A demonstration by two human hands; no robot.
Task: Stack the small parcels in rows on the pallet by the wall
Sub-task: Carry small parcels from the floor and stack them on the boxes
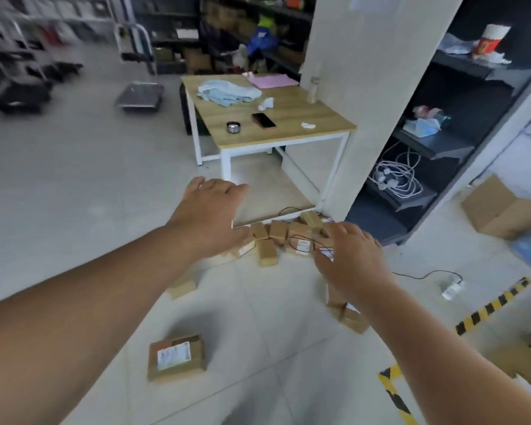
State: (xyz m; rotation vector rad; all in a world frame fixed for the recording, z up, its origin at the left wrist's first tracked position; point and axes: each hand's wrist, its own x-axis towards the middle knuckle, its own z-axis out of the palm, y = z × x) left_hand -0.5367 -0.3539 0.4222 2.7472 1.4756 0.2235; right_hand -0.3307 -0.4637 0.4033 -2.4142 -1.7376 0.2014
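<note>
Small parcels [284,240] lie heaped on the floor [74,185] before the table [267,118], one parcel [176,357] nearer.

Just beyond the left hand [210,210] stands a wooden-topped table [292,110] bearing a dark phone [263,120], a small metal tin [233,127], a blue cloth [227,92] and a pink sheet [272,80]. Right of the right hand [350,256], a white charger [451,289] lies on the floor near black-and-yellow tape [497,303]. Beyond that hand, dark shelving [436,145] holds coiled white cables [396,179].

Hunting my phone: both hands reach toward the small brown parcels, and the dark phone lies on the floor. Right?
No: the head view shows the dark flat phone on the light wooden table. The left hand and right hand do reach toward the small brown cardboard parcels.
</note>
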